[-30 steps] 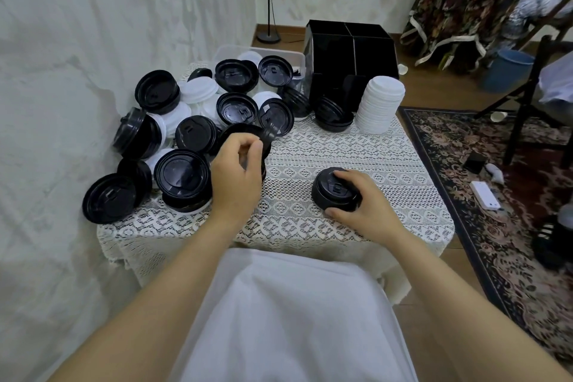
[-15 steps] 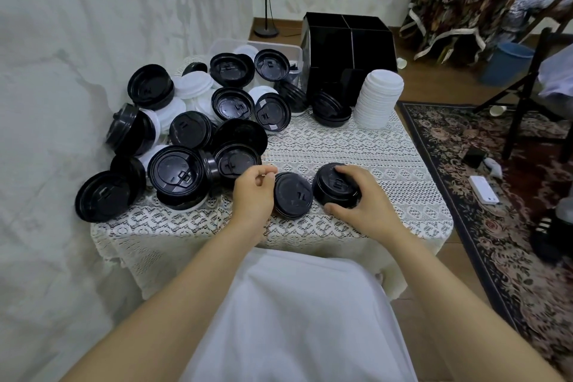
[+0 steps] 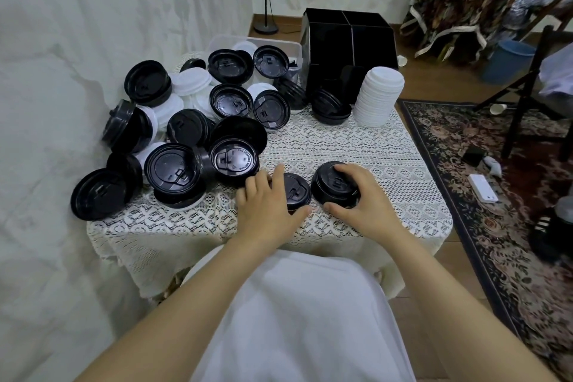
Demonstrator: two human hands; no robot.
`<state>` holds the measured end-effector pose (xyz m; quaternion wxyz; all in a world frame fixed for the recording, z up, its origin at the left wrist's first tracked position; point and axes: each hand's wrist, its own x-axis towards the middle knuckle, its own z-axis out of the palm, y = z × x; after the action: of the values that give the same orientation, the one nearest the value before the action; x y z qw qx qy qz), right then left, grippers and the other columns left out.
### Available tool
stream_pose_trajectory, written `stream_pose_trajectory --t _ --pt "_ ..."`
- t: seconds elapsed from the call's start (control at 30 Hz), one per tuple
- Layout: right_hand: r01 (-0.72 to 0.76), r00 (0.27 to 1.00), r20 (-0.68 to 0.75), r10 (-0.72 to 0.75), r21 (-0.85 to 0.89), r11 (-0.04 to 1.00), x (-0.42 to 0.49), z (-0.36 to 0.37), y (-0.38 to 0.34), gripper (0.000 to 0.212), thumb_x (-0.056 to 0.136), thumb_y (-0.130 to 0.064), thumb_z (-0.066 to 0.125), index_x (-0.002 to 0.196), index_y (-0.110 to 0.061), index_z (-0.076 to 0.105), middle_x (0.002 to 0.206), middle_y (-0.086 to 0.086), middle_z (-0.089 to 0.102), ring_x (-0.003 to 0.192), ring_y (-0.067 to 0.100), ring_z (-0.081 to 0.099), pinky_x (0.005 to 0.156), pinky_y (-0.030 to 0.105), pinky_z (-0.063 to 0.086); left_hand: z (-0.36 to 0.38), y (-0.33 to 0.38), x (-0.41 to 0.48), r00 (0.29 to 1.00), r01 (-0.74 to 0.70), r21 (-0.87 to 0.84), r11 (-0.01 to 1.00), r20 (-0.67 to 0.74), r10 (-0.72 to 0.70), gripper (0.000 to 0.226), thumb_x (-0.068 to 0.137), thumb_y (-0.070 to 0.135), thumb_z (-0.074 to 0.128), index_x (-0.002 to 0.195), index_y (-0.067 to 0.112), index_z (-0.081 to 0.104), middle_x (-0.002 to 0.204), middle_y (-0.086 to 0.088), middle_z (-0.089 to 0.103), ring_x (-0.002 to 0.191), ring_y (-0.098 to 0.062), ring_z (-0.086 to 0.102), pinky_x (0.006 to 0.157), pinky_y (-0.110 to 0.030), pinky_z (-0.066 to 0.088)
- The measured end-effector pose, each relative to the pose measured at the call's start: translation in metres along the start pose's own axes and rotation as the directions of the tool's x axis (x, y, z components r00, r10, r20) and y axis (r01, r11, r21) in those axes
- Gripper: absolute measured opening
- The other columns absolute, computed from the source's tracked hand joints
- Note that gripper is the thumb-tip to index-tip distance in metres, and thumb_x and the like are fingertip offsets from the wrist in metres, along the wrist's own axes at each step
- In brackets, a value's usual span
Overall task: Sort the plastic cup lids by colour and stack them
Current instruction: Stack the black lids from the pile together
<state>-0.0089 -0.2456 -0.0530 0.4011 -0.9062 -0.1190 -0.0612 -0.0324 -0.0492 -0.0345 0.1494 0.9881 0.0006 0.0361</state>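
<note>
One glossy black lid (image 3: pixel 297 192) pinched by left hand (image 3: pixel 266 205) | right hand (image 3: pixel 369 205) grips black stack (image 3: pixel 328 191)

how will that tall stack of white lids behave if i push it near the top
The white lid stack is tall for its base, so it would probably tip or shear apart rather than slide. The lace tablecloth likely grips its bottom. Thin nested plastic: probably light.

L grip (image 3: pixel 266 201) pinches lid (image 3: pixel 296 192), R grip (image 3: pixel 366 203) cups lid stack (image 3: pixel 327 192), arms fwd.
</note>
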Motion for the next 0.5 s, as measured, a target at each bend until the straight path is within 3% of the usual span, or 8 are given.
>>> stream_pose_trajectory --t 0.17,0.37,0.5 --pt "-0.013 1.000 0.006 0.013 -0.001 1.000 0.000 -0.001 0.002 0.073 0.072 -0.028 0.084 0.135 -0.030 0.048 0.126 -0.017 0.043 0.119 0.007 0.047 0.101 0.032 0.042 -0.010 -0.007 0.005 0.987 -0.088 -0.227 0.970 0.110 0.115 0.088 0.081 0.033 0.065 0.151 0.024 0.013 0.151 0.000 0.027 0.138 -0.016 0.016 0.112 -0.037 0.010" --pt "-0.008 1.000 0.025 0.007 0.018 1.000 -0.001 -0.001 0.001 0.072 0.071 -0.029 0.084 0.133 -0.032 0.049 0.128 -0.017 0.046 0.117 0.002 0.047 0.103 0.033 0.044 -0.009 -0.017 0.007 0.986 -0.100 -0.256 0.962 0.102 0.130 0.098 0.077 0.047 0.072 0.151 0.026 0.012 0.151 0.003 0.031 0.139 -0.018 0.021 0.113 -0.038 0.015" --pt "-0.040 0.998 0.045 0.039 0.031 0.999 -0.002 0.000 0.002 0.080 0.067 -0.028 0.087 0.136 -0.033 0.046 0.127 -0.019 0.047 0.119 0.006 0.050 0.105 0.035 0.043 -0.012 -0.023 0.006 0.988 -0.093 -0.444 0.891 0.069 0.137 0.095 0.075 0.032 0.079 0.150 0.023 0.022 0.148 0.004 0.035 0.138 -0.017 0.029 0.113 -0.031 0.024"
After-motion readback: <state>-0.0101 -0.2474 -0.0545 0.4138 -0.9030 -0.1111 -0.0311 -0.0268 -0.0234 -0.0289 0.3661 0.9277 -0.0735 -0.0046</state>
